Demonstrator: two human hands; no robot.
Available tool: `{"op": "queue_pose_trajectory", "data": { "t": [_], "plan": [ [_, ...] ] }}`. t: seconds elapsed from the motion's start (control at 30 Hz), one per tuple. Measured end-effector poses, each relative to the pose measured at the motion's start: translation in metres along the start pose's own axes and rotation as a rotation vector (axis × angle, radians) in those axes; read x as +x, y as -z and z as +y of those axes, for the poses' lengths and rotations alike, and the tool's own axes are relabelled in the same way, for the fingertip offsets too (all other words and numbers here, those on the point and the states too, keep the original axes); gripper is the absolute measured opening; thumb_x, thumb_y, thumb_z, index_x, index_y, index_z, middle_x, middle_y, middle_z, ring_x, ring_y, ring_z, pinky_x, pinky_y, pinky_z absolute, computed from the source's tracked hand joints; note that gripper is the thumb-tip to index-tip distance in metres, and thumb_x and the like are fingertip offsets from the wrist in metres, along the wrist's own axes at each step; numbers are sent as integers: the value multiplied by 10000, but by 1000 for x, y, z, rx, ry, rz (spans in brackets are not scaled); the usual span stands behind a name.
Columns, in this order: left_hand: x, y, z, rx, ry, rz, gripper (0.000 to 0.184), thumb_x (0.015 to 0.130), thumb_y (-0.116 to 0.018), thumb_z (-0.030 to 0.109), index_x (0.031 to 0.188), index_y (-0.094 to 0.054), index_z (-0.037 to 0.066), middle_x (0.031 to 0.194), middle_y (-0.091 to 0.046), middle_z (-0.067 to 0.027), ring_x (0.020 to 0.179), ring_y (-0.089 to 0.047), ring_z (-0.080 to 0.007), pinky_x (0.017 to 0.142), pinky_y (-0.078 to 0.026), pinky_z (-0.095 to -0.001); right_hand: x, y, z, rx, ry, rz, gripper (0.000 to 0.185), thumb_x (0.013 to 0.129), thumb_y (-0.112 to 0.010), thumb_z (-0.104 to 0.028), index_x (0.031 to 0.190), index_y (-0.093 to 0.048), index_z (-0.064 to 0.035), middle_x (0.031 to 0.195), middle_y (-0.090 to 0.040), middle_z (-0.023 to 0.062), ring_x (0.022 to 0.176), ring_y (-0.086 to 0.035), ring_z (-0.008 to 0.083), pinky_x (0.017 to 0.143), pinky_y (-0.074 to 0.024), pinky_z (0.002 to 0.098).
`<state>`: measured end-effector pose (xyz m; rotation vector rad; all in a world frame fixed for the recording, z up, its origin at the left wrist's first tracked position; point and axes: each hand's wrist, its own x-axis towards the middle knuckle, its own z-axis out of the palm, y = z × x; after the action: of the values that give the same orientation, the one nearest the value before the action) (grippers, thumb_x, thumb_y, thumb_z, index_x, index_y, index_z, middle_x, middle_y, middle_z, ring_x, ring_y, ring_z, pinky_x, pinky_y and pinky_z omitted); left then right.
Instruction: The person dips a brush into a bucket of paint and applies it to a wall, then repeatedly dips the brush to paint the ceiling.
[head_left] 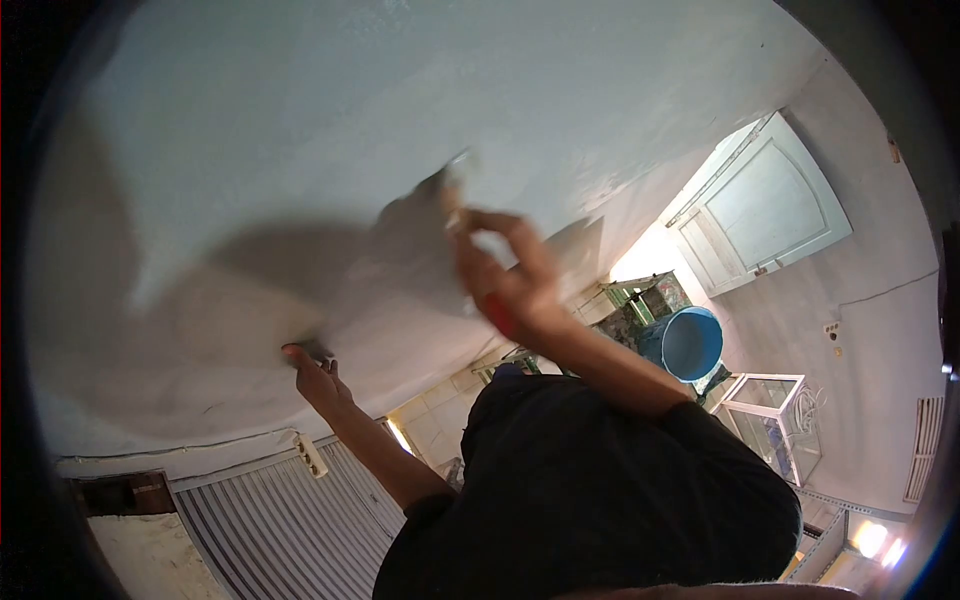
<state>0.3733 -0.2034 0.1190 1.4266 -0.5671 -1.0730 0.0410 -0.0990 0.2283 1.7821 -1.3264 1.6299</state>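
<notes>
My right hand (510, 280), smeared by motion, is closed on the handle of what looks like a putty knife (455, 185). Its pale blade touches or nearly touches the grey-white wall (330, 120), and a shadow falls beside it. Something red (497, 314) shows at the right wrist. Lower on the left, my left hand (322, 382) is close against the wall with thumb and fingers bent. A small dark shape lies between the fingertips, too unclear to name.
A blue barrel (690, 345) stands at the right near a white-framed glass case (765, 410). Beyond them is a pale door (770, 215). A ribbed shutter (290, 510) and a power strip (311, 455) are at lower left.
</notes>
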Motion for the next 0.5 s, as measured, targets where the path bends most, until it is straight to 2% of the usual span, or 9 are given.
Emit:
{"op": "queue_pose_trajectory", "data": {
  "t": [0.07, 0.13, 0.23, 0.33, 0.37, 0.4, 0.43, 0.5],
  "plan": [
    [3, 2, -3, 15, 7, 23, 924, 857, -686, 723, 1250, -563, -104, 1151, -547, -105, 924, -523, -179, 892, -516, -368, 4, -23, -33, 106, 85, -113, 318, 782, -745, -15, 1084, -681, 61, 1208, -620, 220, 1059, -646, 342, 821, -582, 366],
    [11, 7, -9, 21, -16, 10, 919, 846, -698, 728, 1216, -578, -105, 1121, -562, -103, 920, -520, -186, 879, -498, -363, 2, -44, -58, 209, 144, -141, 262, 834, -741, -16, 1072, -700, 85, 1124, -632, 199, 1037, -659, 308, 824, -583, 369],
    [16, 9, -13, -16, -4, 19, 903, 846, -704, 723, 1195, -587, -102, 1100, -570, -99, 915, -519, -192, 877, -489, -362, 5, -45, -81, 444, 131, -189, 242, 842, -740, 1, 1063, -693, 89, 1094, -644, 198, 1012, -667, 309, 827, -590, 375],
    [22, 12, -18, -31, -8, -14, 904, 846, -707, 719, 1203, -584, -103, 1104, -567, -96, 914, -525, -191, 885, -494, -366, 9, -40, -72, 455, 88, -159, 252, 821, -754, 29, 1063, -698, 75, 1081, -654, 183, 993, -675, 301, 809, -588, 367],
    [23, 13, -19, -35, -7, -10, 904, 846, -707, 719, 1203, -584, -103, 1104, -567, -96, 914, -525, -191, 885, -494, -366, 12, -41, -58, 414, 108, -78, 248, 807, -756, 55, 1050, -705, 59, 1093, -660, 173, 965, -686, 290, 793, -583, 364],
    [21, 12, -17, -32, -9, -18, 892, 851, -705, 713, 1201, -586, -99, 1101, -567, -94, 908, -527, -188, 889, -497, -370, 16, -33, -43, 422, 45, -90, 297, 828, -750, 26, 1119, -688, 34, 1134, -661, 163, 977, -675, 280, 798, -588, 377],
    [19, 12, -16, -28, -11, -27, 881, 856, -704, 708, 1199, -588, -95, 1098, -566, -93, 903, -528, -185, 892, -500, -373, 17, -22, -29, 297, 2, -94, 310, 808, -761, 40, 1110, -701, 2, 1145, -668, 158, 942, -685, 275, 784, -585, 370],
    [11, 9, -12, -29, -24, -30, 871, 856, -703, 707, 1193, -591, -88, 1090, -565, -90, 897, -530, -183, 893, -506, -374, 27, 3, -4, 264, -74, -29, 312, 794, -754, 57, 1097, -725, -16, 1138, -674, 153, 911, -696, 266, 782, -582, 351]
  ]
}}
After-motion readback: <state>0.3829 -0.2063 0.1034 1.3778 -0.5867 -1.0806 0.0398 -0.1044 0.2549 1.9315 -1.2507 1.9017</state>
